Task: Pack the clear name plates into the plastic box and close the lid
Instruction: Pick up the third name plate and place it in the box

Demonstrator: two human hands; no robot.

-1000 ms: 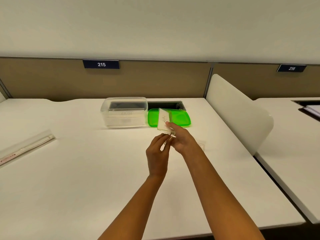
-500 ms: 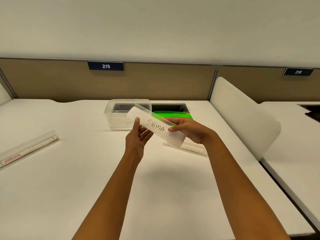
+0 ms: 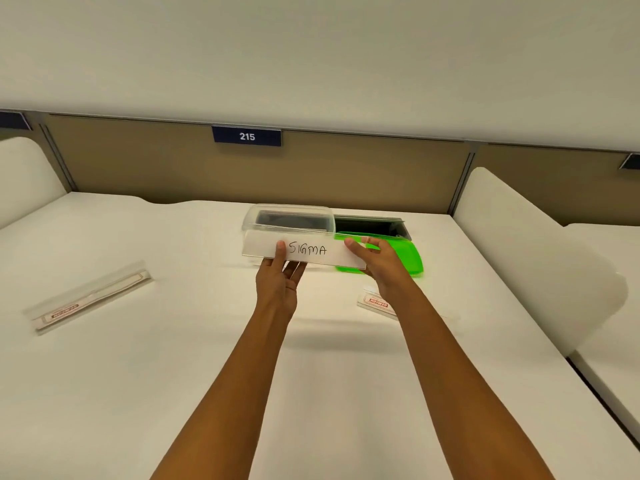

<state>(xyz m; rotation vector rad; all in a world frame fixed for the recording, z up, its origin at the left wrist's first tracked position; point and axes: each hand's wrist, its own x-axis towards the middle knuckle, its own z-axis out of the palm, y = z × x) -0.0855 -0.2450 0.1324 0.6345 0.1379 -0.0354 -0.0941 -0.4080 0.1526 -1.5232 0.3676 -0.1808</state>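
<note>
Both forearms reached out from the near edge of the desk (image 3: 173, 375). A spare plate (image 3: 90, 299) lay flat and askew near the desk's left edge, well apart from the work. A second plate (image 3: 377, 302) lay flat just beside the right forearm, partly hidden by it. Neither was packed; in my judgement both awaited their turn.

Past mid-desk, the left hand (image 3: 277, 289) pinched the SIGMA plate (image 3: 329, 254) near its middle, thumb on the lettered face and fingers behind. The right hand (image 3: 384, 271) pinched the right end likewise, thumb in front. The plate was held level and lengthwise, clear of the desk, directly in front of the plastic box (image 3: 289, 220). The two-handed hold seemingly kept the long piece square to the box opening.

The box stood open toward the far edge, near centre. Whether the plate touched its front wall could not be told. The green lid (image 3: 401, 258) lay flat just beside the box on its right, presumably within reach for closing. Behind the lid a cable hatch (image 3: 367, 225) stood open at the far edge. The partition above bore sign 215 (image 3: 247, 136).
</note>
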